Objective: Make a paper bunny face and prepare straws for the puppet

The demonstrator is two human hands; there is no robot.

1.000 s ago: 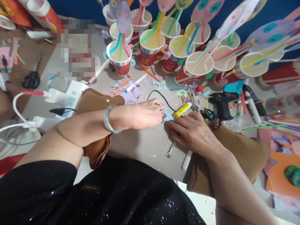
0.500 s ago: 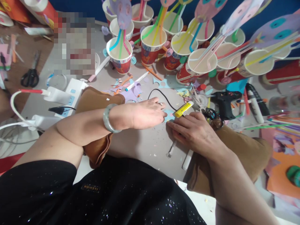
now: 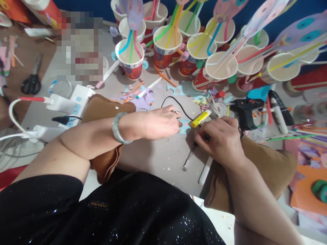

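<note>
My left hand (image 3: 162, 123), with a ring and a pale bangle, rests low over the table, its fingers bent and closed. Its fingertips meet the edge of a spotted light blue paper piece (image 3: 184, 126). On the right, my right hand (image 3: 220, 141) is curled closed; a dark bit shows between its fingers, but what it holds is hidden. The hand covers the place of the scissors' handles, and the metal scissor blades (image 3: 214, 106) stick out beyond it. A yellow-labelled stick (image 3: 201, 118) lies just past its knuckles. Below are a clear rod (image 3: 188, 160) and a white pen (image 3: 205, 173).
Paper cups (image 3: 130, 64) with straws and paper figures line the back. A black glue gun (image 3: 246, 112) lies right. Brown cushions (image 3: 265, 163) sit under both forearms. Left are a power strip (image 3: 79, 102) and black scissors (image 3: 32, 83). Paper scraps (image 3: 145, 98) litter the middle.
My right hand has drawn back to the right, away from the light blue paper, and its fingers have curled in over the scissors' handles. My left hand has stayed in place.
</note>
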